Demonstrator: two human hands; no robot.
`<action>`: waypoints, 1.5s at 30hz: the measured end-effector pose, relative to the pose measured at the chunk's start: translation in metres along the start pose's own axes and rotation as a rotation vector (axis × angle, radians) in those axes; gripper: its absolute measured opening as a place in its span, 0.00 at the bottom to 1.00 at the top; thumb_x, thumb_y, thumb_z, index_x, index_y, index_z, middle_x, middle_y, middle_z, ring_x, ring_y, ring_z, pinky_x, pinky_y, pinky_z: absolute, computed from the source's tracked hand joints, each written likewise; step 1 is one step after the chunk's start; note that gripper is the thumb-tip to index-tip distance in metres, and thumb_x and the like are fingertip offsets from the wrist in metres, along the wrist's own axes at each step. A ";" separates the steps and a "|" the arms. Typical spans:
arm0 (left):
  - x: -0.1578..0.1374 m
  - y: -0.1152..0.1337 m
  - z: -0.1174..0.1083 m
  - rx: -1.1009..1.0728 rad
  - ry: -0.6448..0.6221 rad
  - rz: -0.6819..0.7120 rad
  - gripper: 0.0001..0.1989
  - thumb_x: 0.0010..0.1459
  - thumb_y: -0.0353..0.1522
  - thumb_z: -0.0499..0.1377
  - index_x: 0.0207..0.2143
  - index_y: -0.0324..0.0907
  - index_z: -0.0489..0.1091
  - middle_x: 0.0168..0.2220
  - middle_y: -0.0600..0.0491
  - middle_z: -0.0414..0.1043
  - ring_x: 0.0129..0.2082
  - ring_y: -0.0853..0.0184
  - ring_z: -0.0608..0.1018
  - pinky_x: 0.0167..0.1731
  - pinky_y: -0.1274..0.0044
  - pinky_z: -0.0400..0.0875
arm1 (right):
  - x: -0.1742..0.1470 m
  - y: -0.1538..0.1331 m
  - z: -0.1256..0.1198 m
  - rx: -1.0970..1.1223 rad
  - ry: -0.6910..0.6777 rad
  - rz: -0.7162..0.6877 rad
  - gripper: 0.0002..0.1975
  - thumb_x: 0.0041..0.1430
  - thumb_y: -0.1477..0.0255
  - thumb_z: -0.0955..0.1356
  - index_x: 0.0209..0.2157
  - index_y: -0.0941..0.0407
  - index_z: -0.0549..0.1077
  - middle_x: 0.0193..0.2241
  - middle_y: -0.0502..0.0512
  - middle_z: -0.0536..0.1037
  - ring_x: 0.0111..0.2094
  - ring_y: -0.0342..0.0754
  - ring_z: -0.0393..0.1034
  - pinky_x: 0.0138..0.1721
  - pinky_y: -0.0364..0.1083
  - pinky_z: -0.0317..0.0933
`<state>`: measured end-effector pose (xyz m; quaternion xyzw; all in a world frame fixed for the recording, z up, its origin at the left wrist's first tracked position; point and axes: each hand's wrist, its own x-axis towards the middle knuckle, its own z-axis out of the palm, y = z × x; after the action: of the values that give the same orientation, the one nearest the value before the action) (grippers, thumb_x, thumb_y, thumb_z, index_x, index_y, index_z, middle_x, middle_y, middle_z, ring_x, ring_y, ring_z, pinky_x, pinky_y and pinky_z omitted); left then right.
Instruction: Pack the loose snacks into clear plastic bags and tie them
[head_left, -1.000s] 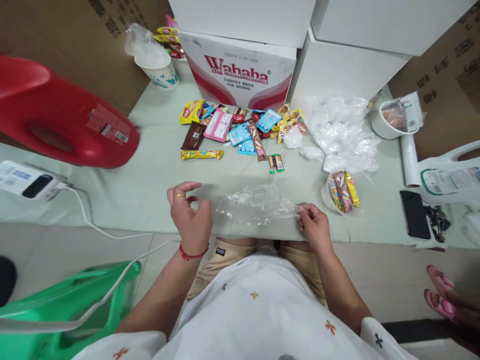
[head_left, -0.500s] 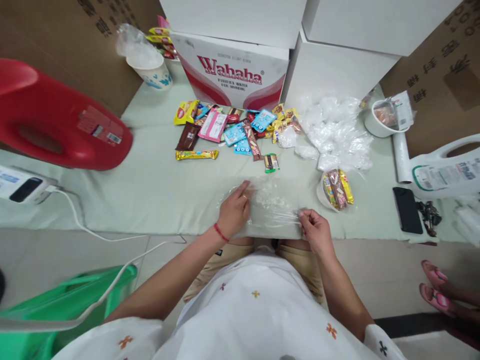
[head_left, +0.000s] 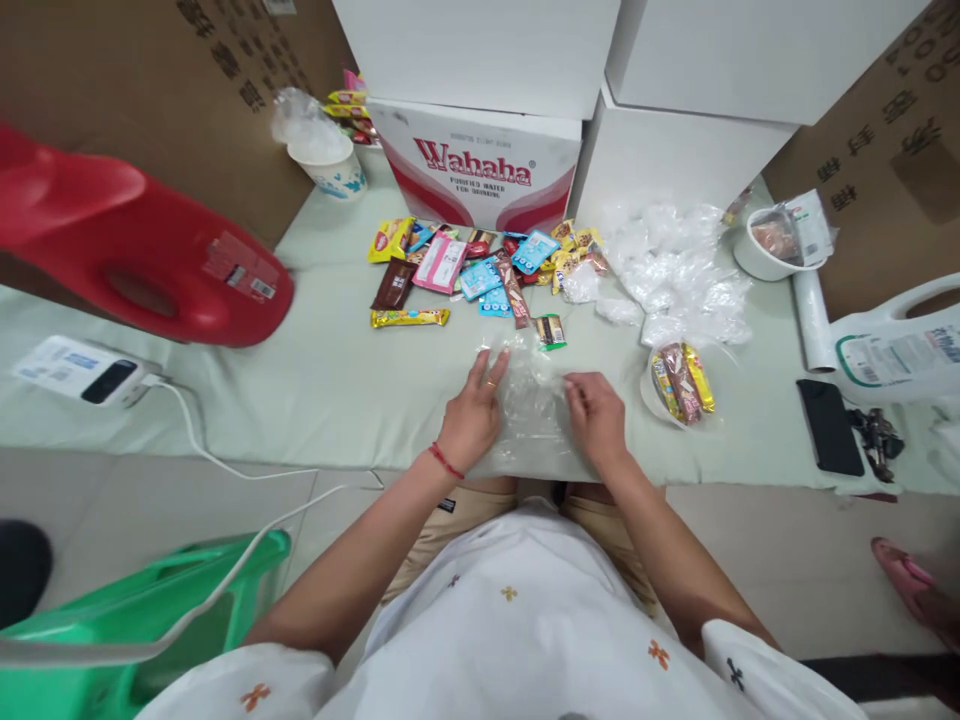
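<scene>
A clear, crinkled plastic bag (head_left: 531,412) lies on the table's front part between my hands. My left hand (head_left: 471,418) rests on the bag's left side with its fingers stretched out. At the upper right edge, my right hand (head_left: 598,415) pinches the thin plastic; its fingertips are partly hidden by the knuckles. Just beyond the bag is a small green-edged snack packet (head_left: 550,331). To the right of my right hand stands a white paper cup (head_left: 656,402) holding several wrapped snacks (head_left: 682,380), with clear film around it.
A heap of wrapped snacks (head_left: 465,265) lies in front of the Wahaha box (head_left: 480,170). Bunched clear bags (head_left: 675,270) sit right of it. A red jug (head_left: 165,250) and a white corded device (head_left: 79,370) are left; a phone (head_left: 829,425) and keys (head_left: 877,440) are right.
My right hand has moved left and away from me with the bag's edge, nearer my left hand. The left fingers have spread apart. The whole view has shifted slightly.
</scene>
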<state>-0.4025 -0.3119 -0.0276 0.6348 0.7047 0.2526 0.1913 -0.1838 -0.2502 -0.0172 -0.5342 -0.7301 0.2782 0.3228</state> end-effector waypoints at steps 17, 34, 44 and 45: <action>-0.016 -0.008 -0.020 0.342 0.149 0.238 0.18 0.70 0.33 0.52 0.57 0.48 0.75 0.62 0.48 0.74 0.63 0.53 0.73 0.63 0.54 0.63 | 0.007 0.033 -0.029 -0.282 -0.149 0.284 0.14 0.65 0.63 0.63 0.36 0.55 0.77 0.32 0.56 0.80 0.34 0.51 0.72 0.36 0.46 0.59; 0.014 -0.079 -0.042 0.400 -0.117 0.149 0.26 0.74 0.41 0.43 0.72 0.54 0.57 0.74 0.50 0.52 0.74 0.53 0.58 0.68 0.40 0.39 | 0.098 -0.001 0.010 -0.725 -0.282 0.167 0.22 0.65 0.59 0.65 0.55 0.57 0.73 0.50 0.67 0.73 0.53 0.63 0.67 0.46 0.54 0.66; 0.012 -0.082 -0.040 0.423 -0.097 0.168 0.26 0.74 0.42 0.44 0.71 0.55 0.57 0.75 0.50 0.51 0.74 0.55 0.57 0.70 0.46 0.39 | 0.171 -0.062 0.060 -0.493 -0.408 -0.594 0.28 0.63 0.67 0.67 0.64 0.57 0.68 0.60 0.66 0.71 0.65 0.64 0.54 0.65 0.60 0.50; 0.012 -0.082 -0.041 0.426 -0.097 0.167 0.26 0.74 0.42 0.44 0.71 0.55 0.57 0.75 0.50 0.51 0.74 0.55 0.58 0.70 0.45 0.39 | 0.177 -0.065 0.071 -0.516 -0.465 -0.598 0.28 0.63 0.68 0.67 0.64 0.58 0.68 0.61 0.66 0.71 0.65 0.64 0.53 0.65 0.60 0.51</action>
<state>-0.4933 -0.3100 -0.0435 0.7285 0.6770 0.0822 0.0651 -0.3168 -0.1029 0.0174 -0.2862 -0.9507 0.0943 0.0730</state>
